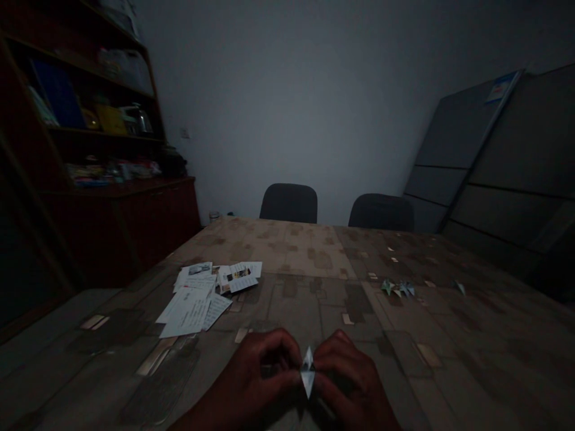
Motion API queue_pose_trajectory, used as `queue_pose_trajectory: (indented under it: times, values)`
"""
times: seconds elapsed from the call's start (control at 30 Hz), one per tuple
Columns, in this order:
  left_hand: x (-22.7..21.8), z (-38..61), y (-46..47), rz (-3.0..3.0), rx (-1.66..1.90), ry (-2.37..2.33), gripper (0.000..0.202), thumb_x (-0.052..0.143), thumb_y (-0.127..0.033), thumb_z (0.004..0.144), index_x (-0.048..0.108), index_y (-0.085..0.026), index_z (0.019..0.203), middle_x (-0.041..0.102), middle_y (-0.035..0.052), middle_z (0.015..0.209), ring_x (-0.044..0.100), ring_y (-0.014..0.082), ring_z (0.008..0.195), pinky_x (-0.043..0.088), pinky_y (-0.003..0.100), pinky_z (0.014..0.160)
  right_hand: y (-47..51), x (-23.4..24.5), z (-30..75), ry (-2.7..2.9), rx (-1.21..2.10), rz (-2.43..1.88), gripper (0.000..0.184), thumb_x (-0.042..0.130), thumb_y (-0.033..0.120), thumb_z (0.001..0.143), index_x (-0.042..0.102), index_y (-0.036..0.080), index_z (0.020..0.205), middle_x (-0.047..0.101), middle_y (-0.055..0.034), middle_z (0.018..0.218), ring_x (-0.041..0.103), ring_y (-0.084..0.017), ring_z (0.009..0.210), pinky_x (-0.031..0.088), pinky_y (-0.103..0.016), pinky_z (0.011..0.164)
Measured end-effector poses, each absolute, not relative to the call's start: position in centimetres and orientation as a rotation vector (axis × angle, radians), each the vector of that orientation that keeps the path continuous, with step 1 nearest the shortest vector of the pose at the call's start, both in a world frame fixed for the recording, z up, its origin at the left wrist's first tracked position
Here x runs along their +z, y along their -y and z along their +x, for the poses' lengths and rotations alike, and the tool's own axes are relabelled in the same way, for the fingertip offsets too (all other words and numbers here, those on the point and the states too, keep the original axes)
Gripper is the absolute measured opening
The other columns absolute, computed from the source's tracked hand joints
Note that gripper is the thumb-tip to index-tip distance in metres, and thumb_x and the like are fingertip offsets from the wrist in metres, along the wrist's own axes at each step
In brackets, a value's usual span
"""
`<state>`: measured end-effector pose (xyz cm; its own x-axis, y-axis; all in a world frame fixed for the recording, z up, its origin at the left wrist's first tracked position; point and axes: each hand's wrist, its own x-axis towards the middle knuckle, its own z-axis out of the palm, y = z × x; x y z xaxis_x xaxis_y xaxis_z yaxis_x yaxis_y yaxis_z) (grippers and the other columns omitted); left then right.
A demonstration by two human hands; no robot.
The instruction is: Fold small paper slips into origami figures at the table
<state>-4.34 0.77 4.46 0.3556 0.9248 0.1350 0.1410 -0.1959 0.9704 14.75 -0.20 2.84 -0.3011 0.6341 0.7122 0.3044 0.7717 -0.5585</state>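
Observation:
Near the front of the table, a small folded paper piece [308, 383] with pointed ends is pinched between my two hands. My left hand [265, 371] grips its left side with thumb and forefinger, the other fingers curled behind. On the opposite side, my right hand [350, 377] is closed on it in the same way. The piece looks pale and printed, with a dark gap across its middle. Its lower point faces me and the upper one faces away. Dim light hides the finer folds.
Loose printed sheets [193, 302] lie piled on the left of the patterned tablecloth [287, 299]. Several small folded paper pieces [398, 288] sit on the right, with another folded piece [459, 287] farther right. Two dark chairs [288, 203] stand beyond the far edge. A shelf cabinet [121, 221] is at left.

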Motion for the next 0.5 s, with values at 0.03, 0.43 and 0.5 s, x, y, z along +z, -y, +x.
queue_pose_trajectory:
  times: [0.03,0.43,0.5]
  values:
    - [4.5,-4.6,-0.9,1.665,0.984,-0.965,0.007,0.068,-0.015,0.073,0.072,-0.019,0.077,0.068,0.0000,0.070,0.063,0.0175,0.069,0.045,0.025,0.063,0.2,2.9,14.7,1.889,0.412,-0.724,0.032,0.053,0.041,0.098,0.066,0.021,0.076,0.067,-0.0017,0.067,0.063,-0.016,0.063,0.048,-0.032,0.065]
    - [3.3,-5.2,-1.6,2.126,1.170,-0.705,0.023,0.061,-0.033,0.093,0.081,-0.023,0.089,0.069,0.0079,0.081,0.066,0.0197,0.074,0.048,0.027,0.068,0.0,2.0,14.8,1.890,0.591,-0.714,0.035,0.056,0.048,0.095,0.078,0.024,0.082,0.065,-0.0024,0.066,0.061,-0.018,0.064,0.047,-0.033,0.061]
    - [3.4,-5.0,-1.7,2.072,1.170,-0.700,0.025,0.060,-0.031,0.092,0.081,-0.021,0.084,0.070,0.0072,0.076,0.066,0.0195,0.072,0.047,0.027,0.067,0.0,1.5,14.6,1.859,0.596,-0.699,0.037,0.055,0.050,0.095,0.077,0.024,0.081,0.064,-0.0019,0.064,0.061,-0.018,0.062,0.047,-0.033,0.059]
